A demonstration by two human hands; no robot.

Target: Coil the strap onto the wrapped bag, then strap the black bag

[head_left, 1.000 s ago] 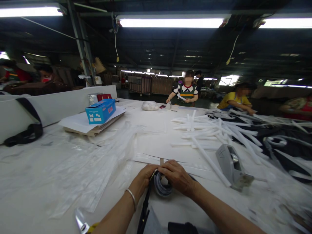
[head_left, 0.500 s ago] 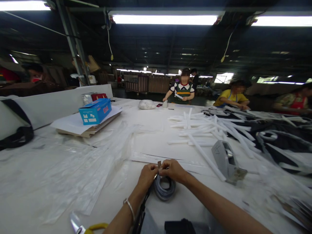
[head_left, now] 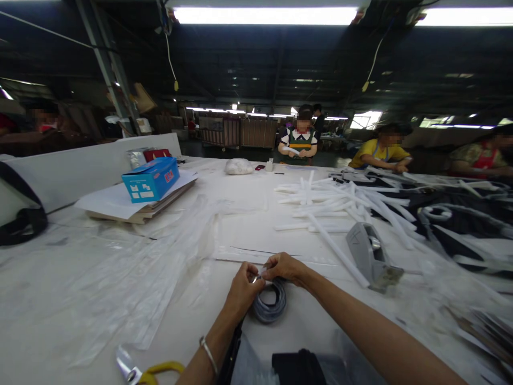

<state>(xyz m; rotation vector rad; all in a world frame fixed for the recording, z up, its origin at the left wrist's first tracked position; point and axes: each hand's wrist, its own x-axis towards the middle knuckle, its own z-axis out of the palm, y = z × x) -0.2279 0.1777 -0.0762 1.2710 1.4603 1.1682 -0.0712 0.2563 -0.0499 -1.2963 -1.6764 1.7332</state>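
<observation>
Left hand (head_left: 242, 291): pinches far rim of grey coiled webbing strap (head_left: 272, 309).
Right hand (head_left: 285, 267): pinches same rim.
Strap: coil flat, opening up; tail runs toward the person.
Surface: white table (head_left: 256, 224); grey tape dispenser (head_left: 371, 256) to the right.
Room: dim workshop, 2 strip lights (head_left: 264, 15).

Coiled strap (head_left: 269, 306): grey woven cloth, matt. Small metal piece (head_left: 256, 278) at its top: shiny, probably a buckle. Table (head_left: 296, 326): white, matt, smooth cover. Bags (head_left: 160, 262) on the left: clear glossy plastic film. Tape dispenser (head_left: 371, 255) on the right: grey matt plastic. Blue box (head_left: 151, 179), far left: smooth cardboard. Bracelet (head_left: 209, 354): polished metal.
</observation>
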